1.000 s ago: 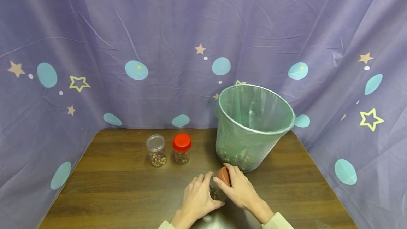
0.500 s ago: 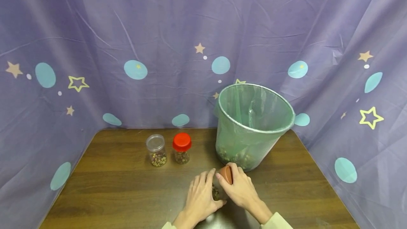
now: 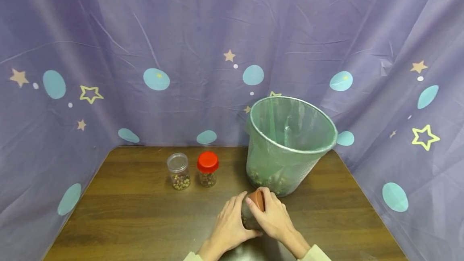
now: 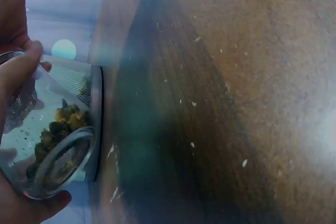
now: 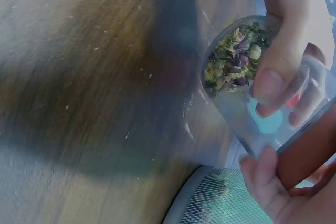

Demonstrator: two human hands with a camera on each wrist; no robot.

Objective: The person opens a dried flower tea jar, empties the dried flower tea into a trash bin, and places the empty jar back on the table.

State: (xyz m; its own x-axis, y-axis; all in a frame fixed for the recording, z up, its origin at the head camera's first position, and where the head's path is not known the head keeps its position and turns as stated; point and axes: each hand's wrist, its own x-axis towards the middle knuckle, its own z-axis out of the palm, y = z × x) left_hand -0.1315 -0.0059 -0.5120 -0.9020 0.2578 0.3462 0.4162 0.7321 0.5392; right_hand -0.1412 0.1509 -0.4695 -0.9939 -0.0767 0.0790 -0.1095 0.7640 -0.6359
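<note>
My left hand (image 3: 232, 228) grips a clear glass jar (image 5: 236, 106), its thumb and fingers round the body. Dried flower buds (image 5: 236, 59) lie gathered toward the jar's base, which is tilted in both wrist views. An orange-brown lid (image 3: 257, 199) sits at the other end of the jar. My right hand (image 3: 275, 218) pinches this lid between thumb and fingers, close against the jar's rim. In the left wrist view the round glass base (image 4: 65, 161) shows with buds behind it.
A mesh bin (image 3: 290, 148) with a green liner stands just beyond my hands, with plant bits at its bottom. Left of it stand a red-lidded jar (image 3: 208, 162) and a clear-lidded jar (image 3: 177, 164). Small pale crumbs dot the wooden table (image 3: 145, 216).
My left hand and the jar have shifted slightly right, bringing jar and lid closer in line. The right hand keeps hold of the lid. The other jars and the bin stay put.
</note>
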